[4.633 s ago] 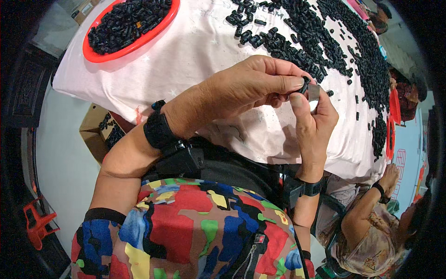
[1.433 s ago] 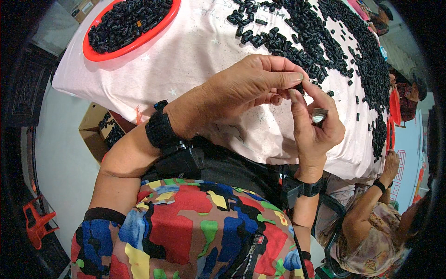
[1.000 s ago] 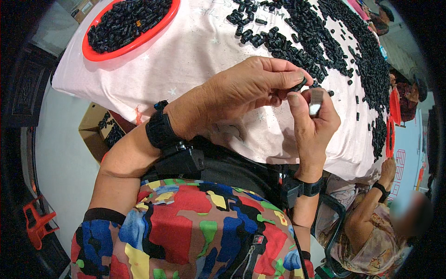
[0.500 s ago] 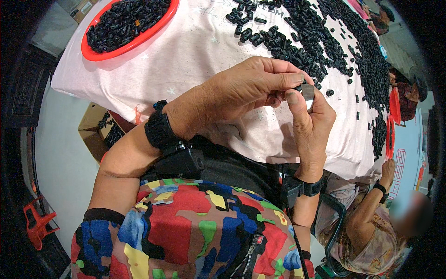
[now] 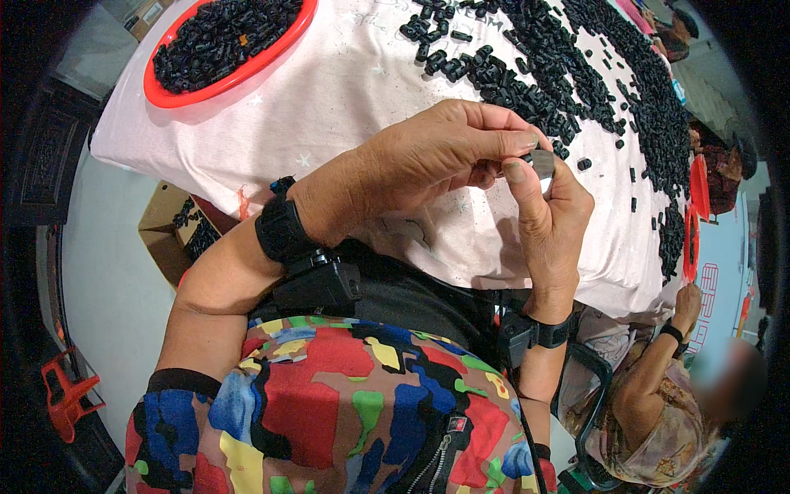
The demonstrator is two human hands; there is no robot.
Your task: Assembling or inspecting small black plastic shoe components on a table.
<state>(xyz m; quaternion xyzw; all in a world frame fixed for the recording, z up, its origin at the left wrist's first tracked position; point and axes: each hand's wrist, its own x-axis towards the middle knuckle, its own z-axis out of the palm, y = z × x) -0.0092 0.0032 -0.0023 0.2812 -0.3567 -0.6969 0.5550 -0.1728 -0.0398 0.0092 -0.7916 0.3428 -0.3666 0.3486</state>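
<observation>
Over the near part of the cloth-covered table, my two hands meet. My left hand [image 5: 453, 152] pinches a small black plastic piece [image 5: 528, 156] between thumb and fingers, which mostly cover it. Held against that piece is a small flat grey metal blade [image 5: 542, 161], gripped by the thumb and bent fingers of my right hand [image 5: 555, 206]. Just beyond my fingers lie many loose black plastic pieces [image 5: 502, 82], spread over the pale pink cloth [image 5: 346, 99].
At the far left of the table stands a red basin [image 5: 156, 97] full of black pieces. An open cardboard box [image 5: 160, 218] with more pieces is on the floor at left, near a red stool [image 5: 66, 395]. To the right sits another person [image 5: 658, 403], hand near a red tray [image 5: 691, 247].
The blade has tilted slightly between my fingers, and my right hand has shifted a touch. The left hand stays in place with its piece.
</observation>
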